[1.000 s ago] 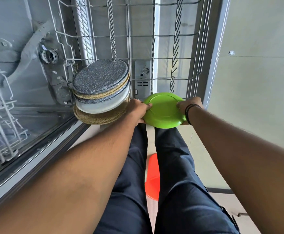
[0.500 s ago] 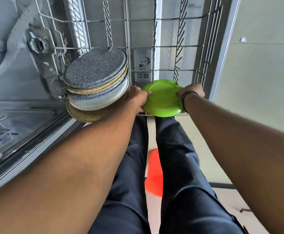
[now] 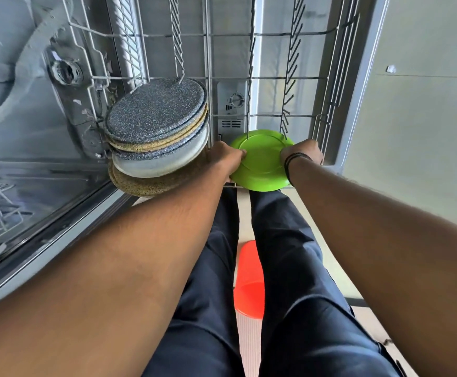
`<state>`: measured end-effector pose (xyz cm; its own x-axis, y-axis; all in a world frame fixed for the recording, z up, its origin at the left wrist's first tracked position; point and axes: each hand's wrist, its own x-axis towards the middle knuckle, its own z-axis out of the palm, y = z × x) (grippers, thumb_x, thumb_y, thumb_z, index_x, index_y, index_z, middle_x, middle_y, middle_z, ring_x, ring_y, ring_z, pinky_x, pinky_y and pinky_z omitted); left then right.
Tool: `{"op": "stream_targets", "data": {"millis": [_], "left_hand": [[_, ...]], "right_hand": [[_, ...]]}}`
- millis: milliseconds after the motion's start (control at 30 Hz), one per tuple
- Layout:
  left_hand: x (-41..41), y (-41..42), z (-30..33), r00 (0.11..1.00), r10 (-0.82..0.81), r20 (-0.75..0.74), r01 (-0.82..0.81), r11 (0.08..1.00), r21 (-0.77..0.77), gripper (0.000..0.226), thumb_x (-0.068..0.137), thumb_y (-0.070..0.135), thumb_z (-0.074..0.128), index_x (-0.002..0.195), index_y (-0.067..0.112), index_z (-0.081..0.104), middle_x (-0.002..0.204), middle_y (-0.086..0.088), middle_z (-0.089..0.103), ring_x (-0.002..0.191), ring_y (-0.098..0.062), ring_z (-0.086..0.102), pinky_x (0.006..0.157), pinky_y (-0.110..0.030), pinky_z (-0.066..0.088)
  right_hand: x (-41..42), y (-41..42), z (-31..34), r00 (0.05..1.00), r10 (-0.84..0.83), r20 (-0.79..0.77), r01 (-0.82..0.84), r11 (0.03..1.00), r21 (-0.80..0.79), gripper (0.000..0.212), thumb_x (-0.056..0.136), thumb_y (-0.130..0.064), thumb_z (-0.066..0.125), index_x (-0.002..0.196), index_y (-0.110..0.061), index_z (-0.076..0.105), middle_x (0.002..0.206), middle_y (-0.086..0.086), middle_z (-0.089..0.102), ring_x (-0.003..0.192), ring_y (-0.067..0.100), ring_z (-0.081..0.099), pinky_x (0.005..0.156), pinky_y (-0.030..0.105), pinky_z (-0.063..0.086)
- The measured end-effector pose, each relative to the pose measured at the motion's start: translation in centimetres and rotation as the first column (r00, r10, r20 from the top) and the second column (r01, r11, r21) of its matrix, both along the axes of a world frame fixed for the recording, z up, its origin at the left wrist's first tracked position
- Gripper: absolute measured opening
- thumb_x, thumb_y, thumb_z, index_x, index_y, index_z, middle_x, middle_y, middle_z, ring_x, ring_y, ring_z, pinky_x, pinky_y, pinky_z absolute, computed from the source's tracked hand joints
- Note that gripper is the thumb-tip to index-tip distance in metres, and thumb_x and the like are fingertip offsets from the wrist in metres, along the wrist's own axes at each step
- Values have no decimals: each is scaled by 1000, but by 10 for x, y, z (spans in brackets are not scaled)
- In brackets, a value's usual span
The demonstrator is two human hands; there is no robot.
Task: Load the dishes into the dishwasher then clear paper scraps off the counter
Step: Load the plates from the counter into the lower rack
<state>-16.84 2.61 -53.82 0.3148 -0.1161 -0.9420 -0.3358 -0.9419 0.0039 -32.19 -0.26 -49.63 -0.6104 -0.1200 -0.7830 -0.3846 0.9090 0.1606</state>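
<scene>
Centre of frame: a green plate [image 3: 261, 161] stands on edge at the near end of the pulled-out wire rack [image 3: 290, 77], between its tines. The left hand [image 3: 226, 156] grips the plate's left rim, thumb on its face; the right hand [image 3: 305, 152], a dark band at the wrist, curls round the right rim. Left of centre, a row of speckled plates [image 3: 156, 131] leans in the same rack. Lower centre, an orange object [image 3: 249, 284] lies on the floor between dark trouser legs.
</scene>
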Motion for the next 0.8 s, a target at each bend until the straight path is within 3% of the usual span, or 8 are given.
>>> {"op": "stream_targets", "data": {"millis": [200, 333, 533, 667, 800], "left_hand": [[-4, 1, 27, 980, -197, 15, 197, 979, -59, 57, 84, 44, 74, 122, 2, 64, 119, -16, 69, 105, -33, 68, 86, -44, 60], [1, -5, 52, 961, -276, 4, 275, 957, -94, 65, 80, 53, 67, 128, 8, 62, 127, -14, 66, 117, -35, 62, 98, -46, 53], [15, -27, 119, 953, -303, 7, 295, 923, -248, 46, 90, 45, 66, 100, 0, 67, 104, -21, 72, 97, -34, 70, 79, -40, 56], [31, -36, 186, 961, -276, 1, 261, 907, -332, 31, 92, 40, 65, 83, 11, 64, 86, -13, 68, 76, -25, 61, 66, -38, 49], [53, -41, 256, 973, -232, -21, 203, 888, -413, 42, 95, 40, 63, 97, -1, 72, 88, -13, 71, 69, -19, 53, 57, -30, 32]], "right_hand": [[-5, 0, 26, 996, 78, 40, -78, 997, 3, 39, 91, -13, 61, 129, -5, 57, 134, 15, 59, 127, 30, 55, 102, 34, 45], [-3, -8, 54, 984, 150, 96, -149, 989, -21, 36, 88, -18, 62, 122, -9, 61, 129, 14, 62, 119, 30, 60, 96, 34, 49], [13, -30, 118, 959, 225, 172, -207, 972, -115, 40, 91, -22, 65, 127, -6, 58, 133, 16, 59, 121, 31, 58, 95, 32, 47], [31, -41, 180, 931, 287, 225, -252, 952, -174, 41, 85, -31, 68, 118, -6, 66, 118, 16, 68, 107, 31, 66, 79, 28, 49], [51, -50, 243, 910, 332, 247, -273, 930, -244, 41, 80, -40, 69, 105, -8, 71, 102, 12, 73, 93, 31, 71, 75, 36, 57]]}}
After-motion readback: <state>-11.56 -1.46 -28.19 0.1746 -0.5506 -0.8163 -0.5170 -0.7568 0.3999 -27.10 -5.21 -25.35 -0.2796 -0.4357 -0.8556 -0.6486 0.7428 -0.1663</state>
